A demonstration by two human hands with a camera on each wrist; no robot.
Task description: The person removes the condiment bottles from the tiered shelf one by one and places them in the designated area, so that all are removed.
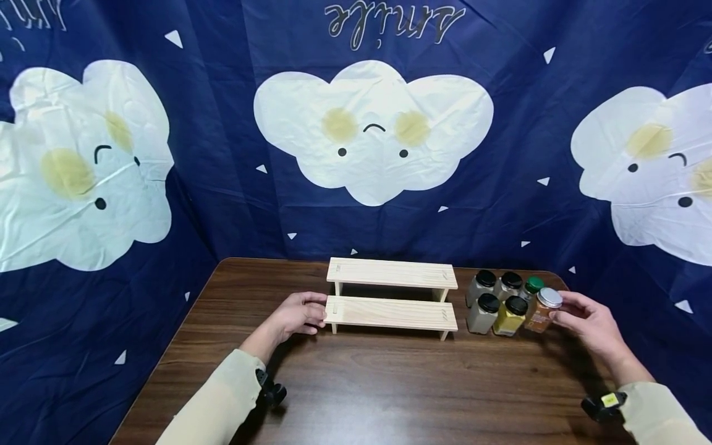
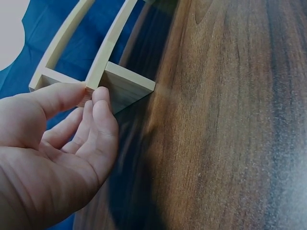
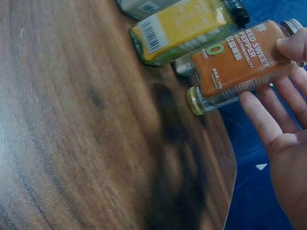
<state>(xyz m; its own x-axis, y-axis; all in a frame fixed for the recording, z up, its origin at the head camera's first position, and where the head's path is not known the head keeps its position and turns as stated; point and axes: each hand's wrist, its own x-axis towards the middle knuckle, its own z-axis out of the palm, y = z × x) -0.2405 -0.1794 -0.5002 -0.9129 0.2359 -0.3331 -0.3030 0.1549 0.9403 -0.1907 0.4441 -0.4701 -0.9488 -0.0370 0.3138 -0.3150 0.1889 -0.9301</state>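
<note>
A pale wooden two-step rack, its front board (image 1: 389, 312) lower than its back board (image 1: 392, 272), stands near the table's far edge. My left hand (image 1: 303, 313) pinches the left end of the front board between thumb and fingertips (image 2: 101, 108). On the right, my right hand (image 1: 592, 321) grips an orange-brown jar of red sweet pepper (image 3: 240, 57) with a silver lid (image 1: 550, 298). Its thumb lies on the jar's front, with fingers behind. Whether the jar is off the table I cannot tell.
Beside that jar stand a yellow jar (image 1: 508, 318), a grey jar (image 1: 481, 316) and others with black lids, plus one with a green lid (image 1: 534, 284). A gold-coloured lid (image 3: 194, 101) shows below the pepper jar. A dark blue cloud-print cloth (image 1: 222, 154) hangs behind the wooden table (image 1: 389, 383).
</note>
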